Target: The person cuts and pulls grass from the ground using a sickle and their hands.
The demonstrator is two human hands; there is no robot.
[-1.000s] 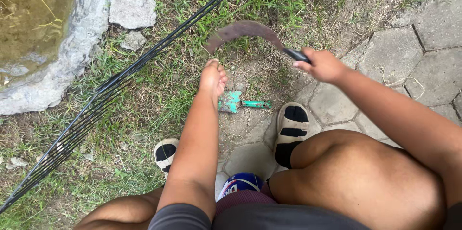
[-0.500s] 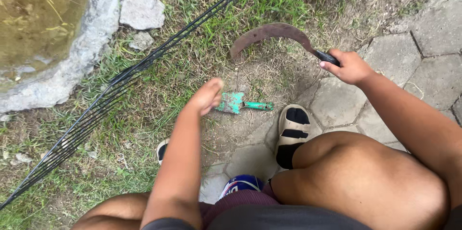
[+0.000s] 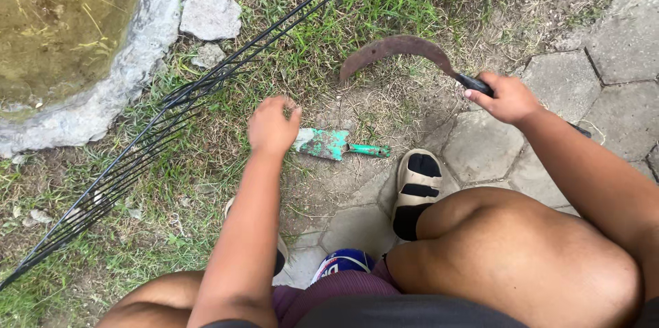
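Note:
My right hand (image 3: 506, 98) grips the black handle of a rusty curved sickle (image 3: 398, 52), whose blade arcs left above the bare dirt. My left hand (image 3: 272, 127) reaches down to the grass with fingers curled loosely, just left of a green hand trowel (image 3: 338, 145) that lies flat on the ground. The hand is very near the trowel's blade; whether it touches it I cannot tell. I am crouched, and my knees fill the lower frame.
A black wire fence panel (image 3: 171, 105) lies diagonally across the grass. A stone-edged pond (image 3: 62, 19) sits top left, with loose rocks (image 3: 209, 11) beside it. Grey paving stones (image 3: 604, 74) lie right. My sandalled foot (image 3: 415, 191) stands below the trowel.
My left hand has dropped from above the trowel down and left to the grass. My right hand with the sickle has shifted slightly right in the view.

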